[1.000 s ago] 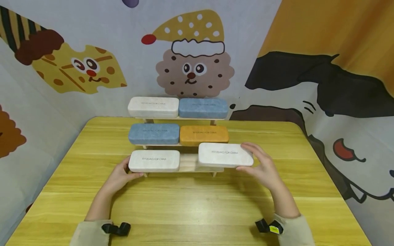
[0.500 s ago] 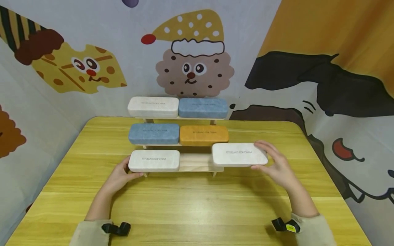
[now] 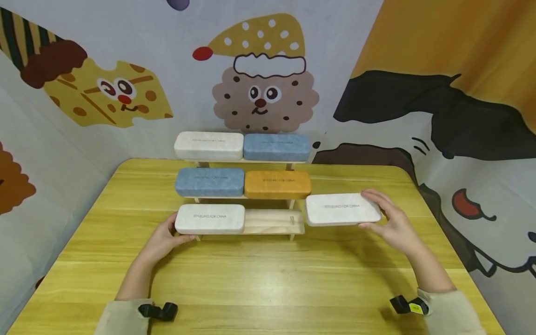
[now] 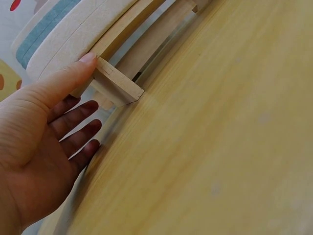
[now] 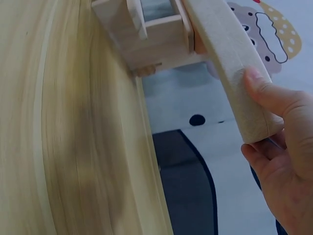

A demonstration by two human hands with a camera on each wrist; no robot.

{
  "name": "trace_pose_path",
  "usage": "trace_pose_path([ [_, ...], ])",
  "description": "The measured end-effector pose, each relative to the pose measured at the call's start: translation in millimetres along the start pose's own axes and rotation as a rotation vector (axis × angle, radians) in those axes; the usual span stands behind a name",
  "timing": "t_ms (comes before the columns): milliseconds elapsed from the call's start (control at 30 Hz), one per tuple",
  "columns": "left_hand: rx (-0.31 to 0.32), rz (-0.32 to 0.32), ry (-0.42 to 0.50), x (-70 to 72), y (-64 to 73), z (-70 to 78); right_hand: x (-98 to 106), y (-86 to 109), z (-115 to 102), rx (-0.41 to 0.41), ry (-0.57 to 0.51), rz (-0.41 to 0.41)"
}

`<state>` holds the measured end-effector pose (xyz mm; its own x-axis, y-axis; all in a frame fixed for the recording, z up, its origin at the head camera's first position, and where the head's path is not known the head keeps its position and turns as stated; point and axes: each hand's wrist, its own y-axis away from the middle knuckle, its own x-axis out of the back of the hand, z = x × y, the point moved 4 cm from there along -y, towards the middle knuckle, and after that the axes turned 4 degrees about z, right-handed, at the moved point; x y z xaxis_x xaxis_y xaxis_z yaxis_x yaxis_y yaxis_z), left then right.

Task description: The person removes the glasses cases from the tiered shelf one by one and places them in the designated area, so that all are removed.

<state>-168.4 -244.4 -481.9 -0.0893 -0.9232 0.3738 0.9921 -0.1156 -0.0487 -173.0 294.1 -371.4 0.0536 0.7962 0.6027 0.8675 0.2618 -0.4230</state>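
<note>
My right hand [image 3: 389,222] pinches the right end of a white glasses case [image 3: 342,209], thumb on the near side and fingers at the far side. The case is held up in the air, just right of a wooden stepped rack [image 3: 274,222]. In the right wrist view, the case [image 5: 230,63] overlaps the rack's end. My left hand [image 3: 161,239] grips the rack's left front corner, beside another white case [image 3: 209,219] on the lowest step. The left wrist view has the thumb [image 4: 73,78] on the wooden corner and the other fingers loosely bent below.
A blue case [image 3: 209,182] and an orange case [image 3: 278,184] fill the middle step. On the top step lie a white case [image 3: 208,145] and a blue one. The rack stands on a wood-grain table [image 3: 259,284], close to a printed cloth backdrop [image 3: 356,42].
The right hand has carried the white glasses case rightward, from over the lowest step to beyond the rack's right end, uncovering the bare slats. The left hand has stayed put.
</note>
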Motion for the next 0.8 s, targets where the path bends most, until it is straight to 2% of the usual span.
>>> trace_pose_path([
  [233, 0.015, 0.005, -0.003, 0.1, -0.2, -0.4, 13.6, 5.3, 24.0, -0.021, -0.011, 0.014],
  [533, 0.030, 0.015, 0.001, 0.5, -0.9, -0.6, 24.8, 3.7, 32.3, -0.047, -0.018, 0.045],
  [800, 0.012, 0.027, -0.011, -0.1, -1.7, -0.8, 29.5, -1.3, 45.7, -0.066, -0.017, 0.057],
])
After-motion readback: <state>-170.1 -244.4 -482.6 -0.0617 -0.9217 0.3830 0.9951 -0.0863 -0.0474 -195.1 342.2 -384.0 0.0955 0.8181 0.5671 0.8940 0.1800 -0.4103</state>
